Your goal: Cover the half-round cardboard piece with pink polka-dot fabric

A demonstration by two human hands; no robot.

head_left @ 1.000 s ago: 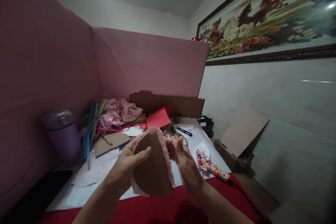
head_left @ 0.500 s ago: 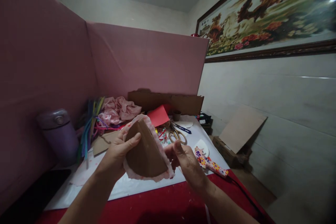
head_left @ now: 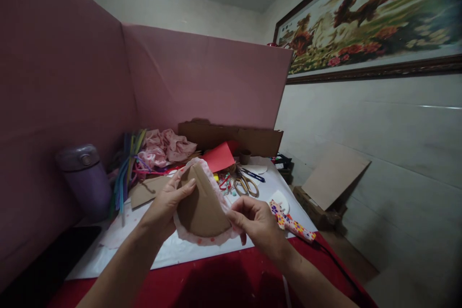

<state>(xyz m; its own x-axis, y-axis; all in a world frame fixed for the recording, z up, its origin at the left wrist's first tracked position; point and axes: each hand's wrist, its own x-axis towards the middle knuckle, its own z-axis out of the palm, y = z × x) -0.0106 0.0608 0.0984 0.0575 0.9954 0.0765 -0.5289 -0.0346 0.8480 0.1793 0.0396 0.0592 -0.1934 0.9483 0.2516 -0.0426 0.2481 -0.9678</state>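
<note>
My left hand [head_left: 173, 204] grips the left side of a rounded cardboard piece [head_left: 202, 207], thumb on its brown face and fingers behind. A border of pale pink spotted fabric [head_left: 202, 240] shows all round the cardboard, partly turned up at the edges. My right hand [head_left: 254, 221] pinches this fabric at the right corner between thumb and forefinger. The piece is held tilted above the table's front. Just beyond it lie gold-handled scissors [head_left: 246, 186] and a dark blue thread snipper or cutter [head_left: 253, 175].
A flower-patterned glue gun [head_left: 292, 223] with a black cord lies at right. At left stand a purple bottle [head_left: 86, 183] and a bundle of pipe cleaners [head_left: 126, 168]. Behind are crumpled pink fabric [head_left: 168, 147], red paper [head_left: 218, 156] and a cardboard strip [head_left: 231, 139].
My right hand has closed its thumb and forefinger on the fabric at the right corner. My left hand keeps its hold, and the view has shifted slightly.
</note>
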